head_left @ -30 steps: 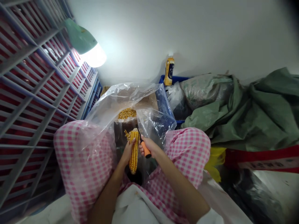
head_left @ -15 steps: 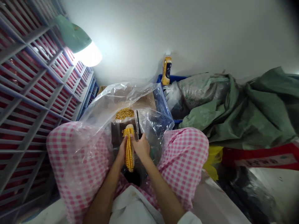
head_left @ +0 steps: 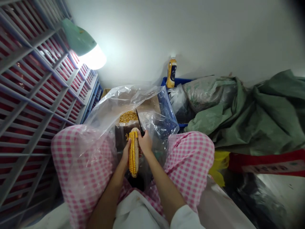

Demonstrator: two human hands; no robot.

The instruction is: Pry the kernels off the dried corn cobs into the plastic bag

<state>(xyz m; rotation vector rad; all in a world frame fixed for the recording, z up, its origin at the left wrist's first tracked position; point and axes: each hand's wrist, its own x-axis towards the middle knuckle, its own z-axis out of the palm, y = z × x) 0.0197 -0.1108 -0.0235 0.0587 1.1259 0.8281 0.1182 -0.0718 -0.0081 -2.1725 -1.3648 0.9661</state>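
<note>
While the left hand point(head_left: 126, 153) gripped a corn cob point(head_left: 133, 154), the right hand point(head_left: 145, 143) had its fingers wrapped around a black-shafted tool point(head_left: 139, 121) pointing toward 11 o'clock.

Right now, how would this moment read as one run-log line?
left hand: holding partly stripped corn cob | right hand: gripping dark-shafted tool beside corn cob | kernel pile: beyond corn cob | lamp: lit

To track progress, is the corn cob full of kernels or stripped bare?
Partly stripped: the corn cob has yellow kernels along its left side, a bare, pale strip along its right.
</note>
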